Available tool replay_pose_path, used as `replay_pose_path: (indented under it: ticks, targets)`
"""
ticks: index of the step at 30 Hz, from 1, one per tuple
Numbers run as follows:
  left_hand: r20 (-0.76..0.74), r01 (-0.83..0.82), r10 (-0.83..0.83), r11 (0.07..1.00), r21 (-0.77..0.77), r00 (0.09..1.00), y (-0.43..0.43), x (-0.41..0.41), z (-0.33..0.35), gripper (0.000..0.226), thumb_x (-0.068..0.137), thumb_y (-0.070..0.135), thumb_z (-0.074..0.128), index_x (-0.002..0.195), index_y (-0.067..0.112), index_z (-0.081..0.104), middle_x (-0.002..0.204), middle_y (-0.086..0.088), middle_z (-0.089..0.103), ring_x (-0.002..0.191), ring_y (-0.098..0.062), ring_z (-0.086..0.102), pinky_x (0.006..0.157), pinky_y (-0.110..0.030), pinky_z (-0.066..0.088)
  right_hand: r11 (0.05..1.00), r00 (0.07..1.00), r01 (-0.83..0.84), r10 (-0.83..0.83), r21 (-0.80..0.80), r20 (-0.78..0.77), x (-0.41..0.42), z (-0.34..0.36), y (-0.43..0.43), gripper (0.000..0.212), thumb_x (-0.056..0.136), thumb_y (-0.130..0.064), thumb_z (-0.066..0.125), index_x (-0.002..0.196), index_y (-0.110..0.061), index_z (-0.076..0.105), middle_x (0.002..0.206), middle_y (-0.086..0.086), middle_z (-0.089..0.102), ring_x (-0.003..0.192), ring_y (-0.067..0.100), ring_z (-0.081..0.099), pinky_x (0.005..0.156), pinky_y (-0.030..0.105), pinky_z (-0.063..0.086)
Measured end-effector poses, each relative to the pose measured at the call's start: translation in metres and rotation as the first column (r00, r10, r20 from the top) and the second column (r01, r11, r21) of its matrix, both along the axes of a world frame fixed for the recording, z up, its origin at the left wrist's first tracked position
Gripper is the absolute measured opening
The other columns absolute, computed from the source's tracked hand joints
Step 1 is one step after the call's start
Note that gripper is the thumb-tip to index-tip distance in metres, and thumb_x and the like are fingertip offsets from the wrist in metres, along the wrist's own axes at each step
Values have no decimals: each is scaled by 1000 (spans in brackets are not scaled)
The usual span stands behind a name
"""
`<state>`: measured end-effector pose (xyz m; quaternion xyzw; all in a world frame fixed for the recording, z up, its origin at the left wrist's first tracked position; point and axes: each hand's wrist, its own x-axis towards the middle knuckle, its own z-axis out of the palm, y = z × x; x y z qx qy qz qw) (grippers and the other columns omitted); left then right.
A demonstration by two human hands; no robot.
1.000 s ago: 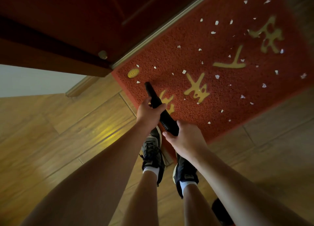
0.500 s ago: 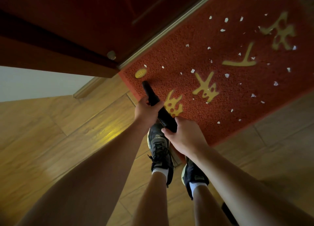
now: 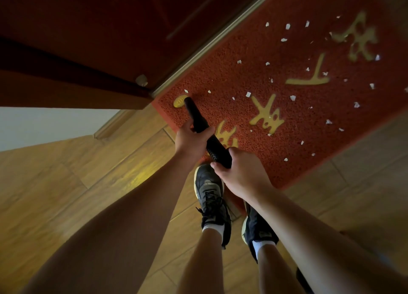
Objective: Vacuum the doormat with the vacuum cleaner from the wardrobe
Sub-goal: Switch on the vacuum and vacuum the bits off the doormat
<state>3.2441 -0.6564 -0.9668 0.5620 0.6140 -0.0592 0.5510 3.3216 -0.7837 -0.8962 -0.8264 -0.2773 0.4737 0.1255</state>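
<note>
A red doormat [image 3: 254, 57] with yellow characters lies on the wooden floor against the door threshold. Several white paper scraps [image 3: 287, 26] are scattered over it. Both hands hold a black vacuum cleaner [image 3: 198, 121] nozzle tube. My left hand [image 3: 191, 140] grips the tube's middle, and my right hand [image 3: 240, 172] grips its ribbed rear end. The nozzle tip rests on the mat's near-left corner, touching a yellow oval mark [image 3: 180, 101]. The rest of the vacuum cleaner is hidden below my arms.
A dark red door [image 3: 99, 28] with a metal threshold strip [image 3: 212, 44] borders the mat's far side. A white wall with skirting [image 3: 106, 128] is at left. My two feet in black shoes [image 3: 212, 196] stand at the mat's near edge.
The nozzle tip has pushed forward and left across the mat's corner, reaching the yellow oval mark. Both hands have moved along with it.
</note>
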Motion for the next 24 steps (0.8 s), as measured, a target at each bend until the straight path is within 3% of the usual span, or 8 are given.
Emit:
replay_pose_path:
  ticks: [4, 8, 13, 20, 24]
  targets:
    - [-21, 40, -39, 999, 32, 999, 9, 2, -6, 40, 84, 37, 78, 118, 17, 69, 94, 0, 72, 75, -6, 64, 46, -10, 38, 1000, 1000, 26, -26, 15, 3, 0, -7, 6, 34, 92, -50, 64, 88, -18, 54, 72, -4, 60, 58, 12, 57, 52, 26, 44]
    - [-27, 44, -43, 998, 41, 999, 14, 2, -11, 41, 82, 41, 79, 116, 19, 71, 96, 0, 73, 83, -13, 67, 56, -21, 42, 998, 999, 50, -50, 40, 1, -2, -10, 9, 32, 92, -48, 65, 84, -22, 49, 64, -13, 48, 51, 2, 45, 45, 17, 31]
    - [-11, 45, -45, 999, 21, 999, 13, -2, -14, 45, 81, 45, 78, 117, 21, 70, 102, 1, 74, 94, -18, 70, 70, -28, 50, 996, 999, 46, -47, 75, 9, -4, -8, 8, 32, 93, -45, 65, 83, -22, 46, 61, -16, 42, 49, -2, 41, 44, 14, 26]
    - [-17, 37, -36, 999, 39, 999, 13, 2, -11, 45, 82, 42, 78, 121, 21, 69, 105, 0, 74, 94, -18, 70, 64, -25, 46, 995, 997, 72, -70, 72, -23, -1, -5, 9, 32, 94, -44, 65, 83, -21, 46, 63, -16, 44, 49, -2, 42, 43, 14, 25]
    - [6, 79, -79, 996, 47, 997, 14, 1, -9, 50, 81, 44, 77, 125, 23, 67, 109, 4, 73, 96, -14, 69, 71, -28, 53, 995, 998, 62, -62, 74, -3, -4, -6, 6, 33, 94, -47, 64, 84, -21, 46, 63, -15, 43, 49, -2, 41, 44, 14, 25]
